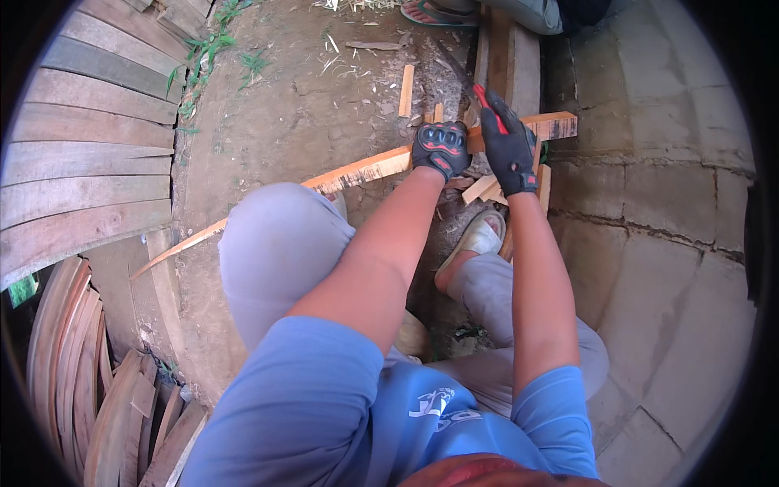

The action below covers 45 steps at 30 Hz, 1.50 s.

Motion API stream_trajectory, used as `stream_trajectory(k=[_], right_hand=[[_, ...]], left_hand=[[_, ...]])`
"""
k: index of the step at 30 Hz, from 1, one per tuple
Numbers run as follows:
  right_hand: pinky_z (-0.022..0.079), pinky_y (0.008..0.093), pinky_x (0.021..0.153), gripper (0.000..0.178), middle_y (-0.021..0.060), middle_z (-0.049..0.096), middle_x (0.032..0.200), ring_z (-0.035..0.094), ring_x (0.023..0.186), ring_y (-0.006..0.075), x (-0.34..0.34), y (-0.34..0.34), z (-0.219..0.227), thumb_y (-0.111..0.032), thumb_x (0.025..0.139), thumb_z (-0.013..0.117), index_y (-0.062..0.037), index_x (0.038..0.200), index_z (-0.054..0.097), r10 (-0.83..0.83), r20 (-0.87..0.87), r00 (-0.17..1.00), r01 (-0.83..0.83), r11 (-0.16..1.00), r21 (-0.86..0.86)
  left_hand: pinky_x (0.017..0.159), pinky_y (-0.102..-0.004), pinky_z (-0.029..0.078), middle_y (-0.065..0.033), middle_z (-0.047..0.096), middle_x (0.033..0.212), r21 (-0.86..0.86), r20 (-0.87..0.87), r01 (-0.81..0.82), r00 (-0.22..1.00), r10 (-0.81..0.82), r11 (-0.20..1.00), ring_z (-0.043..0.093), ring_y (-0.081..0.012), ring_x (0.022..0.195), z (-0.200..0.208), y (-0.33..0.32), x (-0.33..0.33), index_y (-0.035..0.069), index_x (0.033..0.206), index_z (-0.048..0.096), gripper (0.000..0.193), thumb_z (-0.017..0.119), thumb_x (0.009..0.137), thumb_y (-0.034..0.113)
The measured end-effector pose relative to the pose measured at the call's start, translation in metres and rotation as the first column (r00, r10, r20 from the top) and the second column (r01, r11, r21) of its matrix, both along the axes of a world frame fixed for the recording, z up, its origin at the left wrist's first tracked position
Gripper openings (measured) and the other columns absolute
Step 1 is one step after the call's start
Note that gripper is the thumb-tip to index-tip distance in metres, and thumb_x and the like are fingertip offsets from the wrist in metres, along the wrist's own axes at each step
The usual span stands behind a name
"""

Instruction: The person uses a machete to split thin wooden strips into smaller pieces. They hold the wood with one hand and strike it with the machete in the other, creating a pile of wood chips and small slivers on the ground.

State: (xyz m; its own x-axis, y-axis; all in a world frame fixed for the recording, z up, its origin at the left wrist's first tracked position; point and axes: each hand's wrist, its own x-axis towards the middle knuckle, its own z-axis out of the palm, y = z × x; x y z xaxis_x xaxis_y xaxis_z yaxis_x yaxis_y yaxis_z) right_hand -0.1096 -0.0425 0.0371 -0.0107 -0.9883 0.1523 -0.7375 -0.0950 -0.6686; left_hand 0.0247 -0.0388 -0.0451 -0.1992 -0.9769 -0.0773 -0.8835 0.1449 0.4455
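A long, narrow wooden strip runs crosswise in front of me, from the ground at the left up to the right, its side streaked with dark marks. My left hand, in a black glove with knuckle guards, is closed round the strip. Just right of it, my gloved right hand is wrapped round the red grip of a hand saw. The dark saw blade points away to the far left; whether its edge touches the wood is hidden by my hands.
Short wood offcuts lie on the dirt beyond and below the strip. Long timber beams stretch away at the far side, near another person's sandalled foot. Stacked planks line the left; a block wall bounds the right.
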Motion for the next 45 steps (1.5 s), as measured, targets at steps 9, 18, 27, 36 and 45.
stream_trajectory(k=[9,18,27,36,45], right_hand=[[0.053,0.0463,0.105,0.040,0.0168,0.073,0.136,0.069,0.125,0.0390,-0.044,0.136,0.089,-0.030,0.108,0.062,-0.0144,0.144,0.069,0.017,-0.092,0.996,-0.009,0.996,0.086],[0.057,0.0377,0.096,0.039,0.0168,0.078,0.126,0.075,0.114,0.0264,-0.054,0.244,0.232,-0.024,0.106,0.067,-0.0088,0.142,0.071,-0.430,-0.033,0.902,0.376,0.748,0.547],[0.056,0.0449,0.097,0.040,0.0179,0.074,0.134,0.075,0.114,0.0343,-0.049,0.187,0.159,-0.026,0.106,0.063,-0.0076,0.142,0.070,-0.008,-0.278,0.960,0.047,0.990,0.134],[0.051,0.0466,0.109,0.045,0.0181,0.072,0.137,0.068,0.125,0.0392,0.008,0.024,0.029,-0.038,0.106,0.056,-0.0126,0.141,0.071,-0.037,-0.165,0.986,0.053,0.994,0.097],[0.052,0.0462,0.109,0.042,0.0184,0.073,0.136,0.068,0.127,0.0395,-0.013,0.038,0.011,-0.034,0.107,0.061,-0.0164,0.144,0.069,-0.037,0.019,0.999,0.037,0.999,0.004]], left_hand=[[0.094,-0.0454,0.058,-0.0148,0.080,0.110,0.023,0.098,-0.006,0.995,0.004,1.000,0.077,-0.0314,0.106,-0.003,-0.004,0.001,0.013,0.110,0.080,0.033,0.071,0.086,0.034],[0.089,-0.0453,0.059,-0.0133,0.080,0.111,0.054,0.137,0.016,0.990,-0.023,0.998,0.078,-0.0310,0.104,0.010,0.001,0.000,0.014,0.113,0.080,0.040,0.076,0.083,0.040],[0.086,-0.0439,0.058,-0.0107,0.080,0.100,0.011,0.093,-0.037,0.995,0.036,0.999,0.078,-0.0308,0.096,0.004,0.005,-0.002,0.014,0.109,0.077,0.039,0.080,0.082,0.042],[0.085,-0.0459,0.058,-0.0127,0.080,0.096,-0.047,-0.059,-0.012,0.998,0.010,0.999,0.078,-0.0313,0.094,0.001,0.006,-0.002,0.013,0.107,0.076,0.024,0.069,0.089,0.027],[0.089,-0.0462,0.056,-0.0133,0.081,0.103,-0.001,0.046,0.020,0.999,-0.020,1.000,0.078,-0.0300,0.100,0.001,-0.001,-0.001,0.014,0.107,0.077,0.025,0.063,0.090,0.024]])
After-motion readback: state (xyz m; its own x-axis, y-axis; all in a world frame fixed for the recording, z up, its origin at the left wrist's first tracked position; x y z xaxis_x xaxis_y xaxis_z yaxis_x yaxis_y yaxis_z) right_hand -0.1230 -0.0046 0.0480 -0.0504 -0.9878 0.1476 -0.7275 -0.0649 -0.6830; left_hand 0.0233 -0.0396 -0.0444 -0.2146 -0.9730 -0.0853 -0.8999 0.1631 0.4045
